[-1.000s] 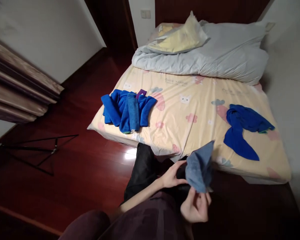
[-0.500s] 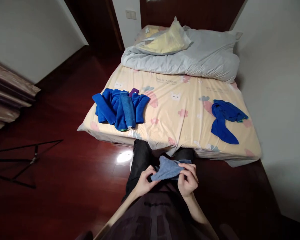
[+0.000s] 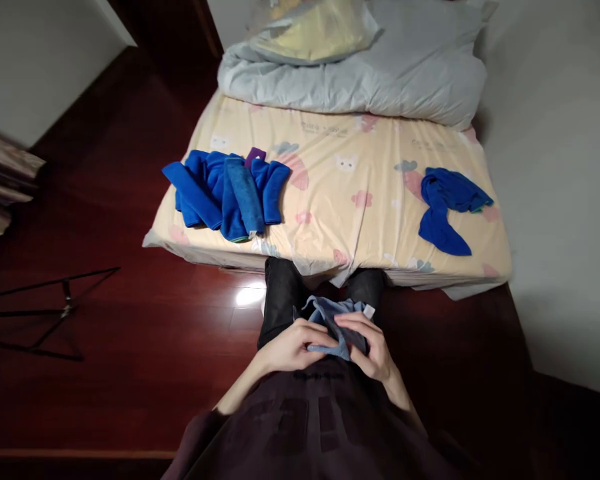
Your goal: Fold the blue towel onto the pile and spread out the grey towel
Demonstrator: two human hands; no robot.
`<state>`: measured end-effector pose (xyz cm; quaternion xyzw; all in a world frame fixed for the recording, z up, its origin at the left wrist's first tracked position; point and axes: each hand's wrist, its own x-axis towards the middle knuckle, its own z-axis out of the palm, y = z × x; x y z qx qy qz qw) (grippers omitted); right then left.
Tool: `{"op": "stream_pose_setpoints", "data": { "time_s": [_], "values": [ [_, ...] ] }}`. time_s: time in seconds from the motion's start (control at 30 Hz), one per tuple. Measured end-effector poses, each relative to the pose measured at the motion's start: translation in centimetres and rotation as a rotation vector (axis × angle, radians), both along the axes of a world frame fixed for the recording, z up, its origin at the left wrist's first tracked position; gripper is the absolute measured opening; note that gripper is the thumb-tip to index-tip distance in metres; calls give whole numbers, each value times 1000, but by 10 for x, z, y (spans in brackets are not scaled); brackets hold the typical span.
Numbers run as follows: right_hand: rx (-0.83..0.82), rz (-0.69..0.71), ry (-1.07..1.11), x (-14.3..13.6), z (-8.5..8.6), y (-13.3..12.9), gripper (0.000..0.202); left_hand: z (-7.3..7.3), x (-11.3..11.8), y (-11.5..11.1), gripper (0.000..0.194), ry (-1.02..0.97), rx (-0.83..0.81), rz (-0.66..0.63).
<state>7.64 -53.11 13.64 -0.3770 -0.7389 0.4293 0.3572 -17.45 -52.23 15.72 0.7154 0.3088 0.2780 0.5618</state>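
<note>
Between my two hands, low in front of my body, is a grey-blue towel (image 3: pixel 330 309), bunched up with a small white tag at its right end. My left hand (image 3: pixel 296 345) grips its lower left part, the fingers curled over the cloth. On the right side, my right hand (image 3: pixel 371 345) pinches it with thumb and fingers. On the bed's left part lie several rolled or folded blue towels (image 3: pixel 200 193), with a lighter blue one on top. A crumpled blue towel (image 3: pixel 443 213) lies alone on the right part of the bed.
The bed (image 3: pixel 330 193) has a cream patterned sheet, and its front edge is at my knees. A grey quilt (image 3: pixel 405 80) and a yellow pillow (image 3: pixel 325 33) lie at the far end. A black tripod's legs (image 3: pixel 45 312) stand on the floor to the left.
The grey-blue towel has been turned and bunched, and its white tag now shows. My hands have come closer together. The view has tilted further down.
</note>
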Motion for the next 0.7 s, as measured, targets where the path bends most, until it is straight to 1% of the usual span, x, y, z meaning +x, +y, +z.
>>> {"op": "stream_pose_setpoints", "data": {
  "time_s": [0.07,0.1,0.2,0.27,0.33,0.4,0.5,0.6,0.7],
  "values": [
    [-42,88,-9,0,8,2,41,-2,8,0,34,9,41,-25],
    [-77,138,-30,0,10,4,41,-4,9,0,32,22,53,-19],
    [-159,240,-136,1,10,6,29,-12,1,-5,23,130,49,34],
    [-155,249,-269,2,8,8,21,-17,-10,-8,27,258,56,72],
    [-113,206,-414,5,9,10,15,-24,-23,-12,35,396,92,104],
    [-36,151,-518,9,13,13,10,-32,-35,-14,37,513,140,136],
    [147,57,-568,18,24,16,18,-47,-49,-11,40,608,224,220],
    [320,-97,-562,29,39,16,28,-59,-61,1,48,651,327,420],
    [380,-228,-598,45,52,13,29,-64,-77,19,52,723,376,675]
  ]
}}
